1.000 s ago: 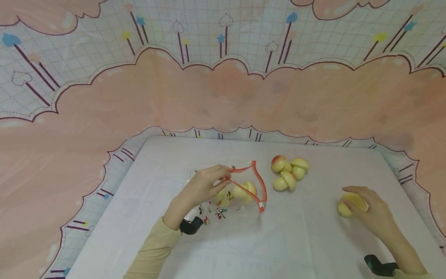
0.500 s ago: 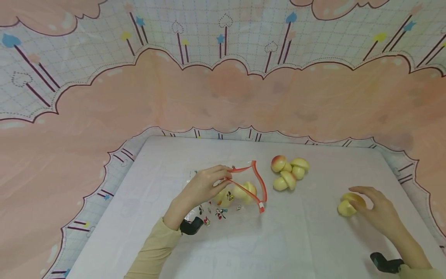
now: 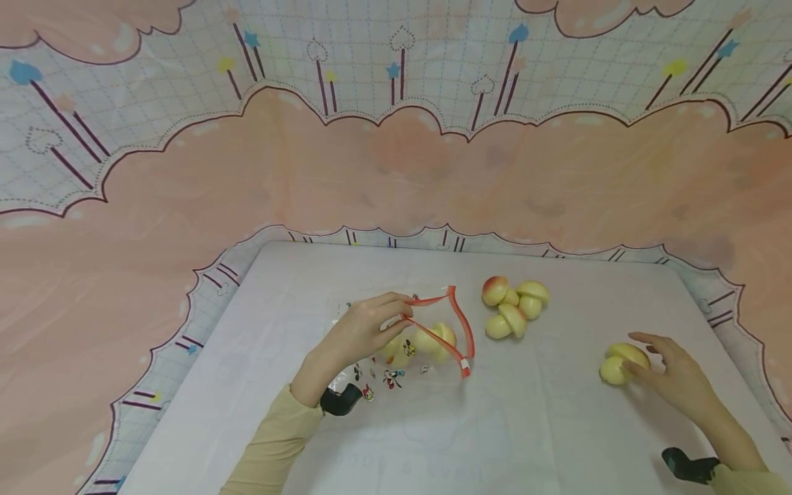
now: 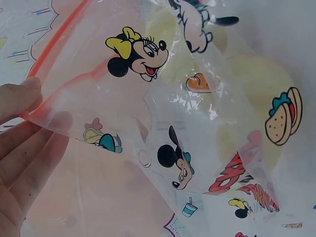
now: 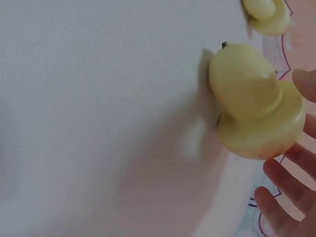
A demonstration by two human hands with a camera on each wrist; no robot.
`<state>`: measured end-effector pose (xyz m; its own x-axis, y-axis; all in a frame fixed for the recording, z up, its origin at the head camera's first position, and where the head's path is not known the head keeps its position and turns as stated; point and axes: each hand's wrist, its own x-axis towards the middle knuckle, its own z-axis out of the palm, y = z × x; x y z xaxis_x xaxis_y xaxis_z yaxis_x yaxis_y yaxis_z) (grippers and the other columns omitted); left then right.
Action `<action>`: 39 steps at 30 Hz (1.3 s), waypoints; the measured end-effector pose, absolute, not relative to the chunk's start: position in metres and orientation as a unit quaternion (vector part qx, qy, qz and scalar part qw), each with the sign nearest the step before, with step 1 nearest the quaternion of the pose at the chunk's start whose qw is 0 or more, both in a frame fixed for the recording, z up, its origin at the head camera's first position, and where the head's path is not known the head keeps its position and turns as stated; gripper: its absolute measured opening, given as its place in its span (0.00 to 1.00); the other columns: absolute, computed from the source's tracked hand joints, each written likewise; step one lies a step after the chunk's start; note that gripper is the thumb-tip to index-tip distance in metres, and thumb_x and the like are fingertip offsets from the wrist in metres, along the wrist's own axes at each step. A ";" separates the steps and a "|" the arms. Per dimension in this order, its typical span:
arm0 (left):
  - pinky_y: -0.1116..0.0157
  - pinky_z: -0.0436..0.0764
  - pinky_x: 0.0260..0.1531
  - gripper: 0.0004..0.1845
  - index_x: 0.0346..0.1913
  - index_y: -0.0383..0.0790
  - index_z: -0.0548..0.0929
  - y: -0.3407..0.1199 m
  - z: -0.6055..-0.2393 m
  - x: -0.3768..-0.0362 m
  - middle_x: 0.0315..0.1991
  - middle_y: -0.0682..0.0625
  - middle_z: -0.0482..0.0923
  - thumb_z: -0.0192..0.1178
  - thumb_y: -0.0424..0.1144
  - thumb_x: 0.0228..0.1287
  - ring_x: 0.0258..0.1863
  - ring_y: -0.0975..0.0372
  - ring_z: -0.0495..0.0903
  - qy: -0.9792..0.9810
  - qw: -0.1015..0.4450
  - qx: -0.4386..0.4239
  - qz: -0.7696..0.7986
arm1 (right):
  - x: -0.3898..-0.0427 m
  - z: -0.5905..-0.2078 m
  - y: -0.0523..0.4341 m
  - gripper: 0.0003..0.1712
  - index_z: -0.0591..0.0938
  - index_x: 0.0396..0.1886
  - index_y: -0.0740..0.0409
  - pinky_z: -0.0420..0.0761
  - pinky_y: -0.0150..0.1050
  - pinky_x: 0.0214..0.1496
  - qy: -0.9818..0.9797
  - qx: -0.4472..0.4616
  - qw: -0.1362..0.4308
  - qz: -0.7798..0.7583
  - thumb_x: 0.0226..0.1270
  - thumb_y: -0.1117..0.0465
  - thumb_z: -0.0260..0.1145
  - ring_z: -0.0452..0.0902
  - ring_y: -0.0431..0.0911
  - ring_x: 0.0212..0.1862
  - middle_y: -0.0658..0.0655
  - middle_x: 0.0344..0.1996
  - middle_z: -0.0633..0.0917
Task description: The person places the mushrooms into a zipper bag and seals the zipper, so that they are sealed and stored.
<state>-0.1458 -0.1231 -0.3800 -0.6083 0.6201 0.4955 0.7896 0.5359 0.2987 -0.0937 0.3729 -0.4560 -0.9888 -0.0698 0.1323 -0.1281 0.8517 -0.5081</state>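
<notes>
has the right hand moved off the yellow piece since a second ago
Yes. The right hand has slid back toward the table's near right edge, uncovering the yellow piece; fingertips stay beside it.

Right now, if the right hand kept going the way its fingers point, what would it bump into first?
Most likely the yellow toy fruit right at the right hand's fingertips; the pictures don't settle whether they touch it yet.

Open lane: bare white tabletop (image 3: 544,412) between the clear red-zip plastic bag (image 3: 427,337) and the lone yellow toy apple piece (image 3: 621,363).
Obstacle, far centre: cluster of yellow-red toy apple pieces (image 3: 513,306).
Near edge: unobstructed.
</notes>
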 end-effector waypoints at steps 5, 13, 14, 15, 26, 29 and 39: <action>0.66 0.84 0.48 0.06 0.39 0.39 0.84 -0.123 -0.380 -0.146 0.46 0.46 0.85 0.67 0.32 0.58 0.48 0.58 0.84 -0.860 0.169 -0.412 -0.249 | -0.093 -0.461 0.378 0.33 0.71 0.61 0.67 0.69 0.21 0.35 -0.959 0.048 0.026 0.280 0.62 0.54 0.69 0.61 0.19 0.44 0.75 0.55 0.73; 0.66 0.84 0.48 0.06 0.38 0.40 0.84 -0.122 -0.378 -0.146 0.45 0.46 0.85 0.67 0.32 0.58 0.48 0.58 0.85 -0.857 0.172 -0.415 -0.250 | -0.093 -0.463 0.378 0.36 0.64 0.65 0.71 0.79 0.43 0.36 -0.955 0.025 -0.036 0.294 0.69 0.51 0.62 0.73 0.71 0.50 0.77 0.57 0.70; 0.66 0.84 0.48 0.06 0.38 0.40 0.84 -0.122 -0.379 -0.146 0.45 0.46 0.85 0.67 0.32 0.58 0.48 0.58 0.84 -0.857 0.172 -0.416 -0.250 | -0.093 -0.463 0.378 0.35 0.64 0.65 0.71 0.78 0.40 0.35 -0.954 0.023 -0.038 0.295 0.69 0.51 0.62 0.73 0.71 0.50 0.77 0.58 0.70; 0.66 0.84 0.48 0.06 0.38 0.40 0.84 -0.122 -0.379 -0.146 0.45 0.45 0.85 0.67 0.32 0.58 0.48 0.57 0.84 -0.857 0.172 -0.416 -0.250 | -0.092 -0.464 0.378 0.35 0.64 0.66 0.71 0.77 0.40 0.35 -0.953 0.022 -0.040 0.299 0.69 0.52 0.62 0.73 0.72 0.50 0.78 0.58 0.70; 0.66 0.84 0.48 0.05 0.38 0.39 0.83 -0.122 -0.381 -0.146 0.46 0.46 0.85 0.67 0.32 0.58 0.48 0.58 0.84 -0.860 0.168 -0.413 -0.247 | -0.090 -0.467 0.376 0.32 0.68 0.63 0.70 0.74 0.34 0.32 -0.953 0.012 -0.012 0.302 0.68 0.54 0.62 0.76 0.72 0.47 0.79 0.54 0.73; 0.66 0.84 0.48 0.05 0.38 0.40 0.83 -0.122 -0.380 -0.146 0.46 0.46 0.85 0.66 0.33 0.58 0.48 0.58 0.84 -0.861 0.170 -0.412 -0.245 | -0.089 -0.467 0.375 0.31 0.68 0.62 0.70 0.74 0.34 0.32 -0.953 0.009 -0.007 0.303 0.68 0.54 0.63 0.76 0.72 0.46 0.79 0.54 0.73; 0.67 0.84 0.48 0.05 0.38 0.40 0.83 -0.123 -0.381 -0.146 0.46 0.46 0.85 0.66 0.32 0.59 0.48 0.58 0.84 -0.860 0.170 -0.414 -0.247 | -0.087 -0.461 0.367 0.30 0.72 0.61 0.66 0.72 0.17 0.32 -0.947 0.025 0.040 0.317 0.65 0.53 0.66 0.55 0.10 0.40 0.72 0.54 0.75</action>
